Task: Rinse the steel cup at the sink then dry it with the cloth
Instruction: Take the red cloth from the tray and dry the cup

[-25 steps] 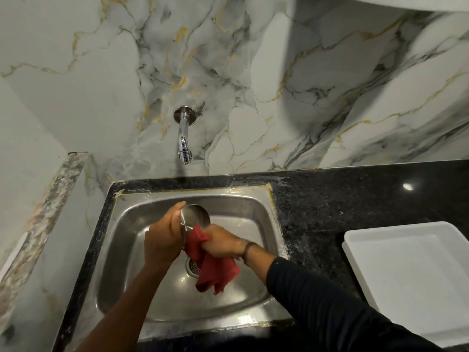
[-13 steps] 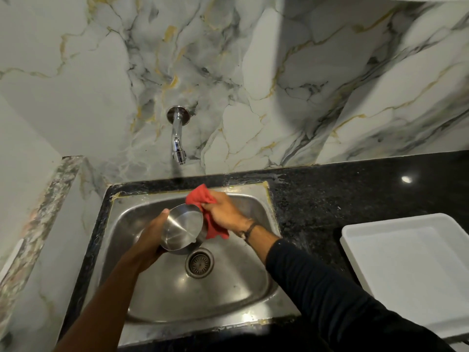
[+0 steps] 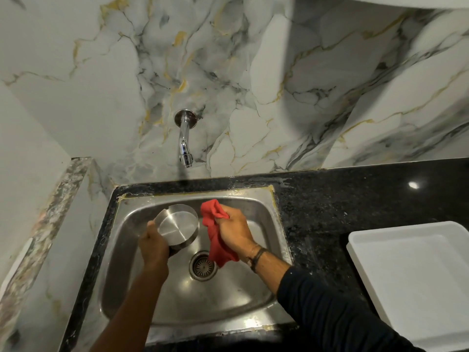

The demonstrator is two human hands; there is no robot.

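My left hand (image 3: 154, 246) grips the steel cup (image 3: 177, 227) over the left half of the steel sink (image 3: 269, 214). The cup is tipped so that its flat base faces up toward me. My right hand (image 3: 234, 232) holds the bunched red cloth (image 3: 215, 235) just right of the cup. A small gap separates cloth and cup. Part of the cloth hangs down over the drain (image 3: 203, 266). No water runs from the tap (image 3: 184, 146).
A black granite counter (image 3: 330, 199) surrounds the sink. A white rectangular tray (image 3: 416, 280) lies on the counter at the right. A marble wall rises behind, and a low marble ledge (image 3: 45, 224) borders the sink on the left.
The cloth was pressed against the cup; now my right hand has drawn it off to the right. The cup has turned base-up in my left hand.
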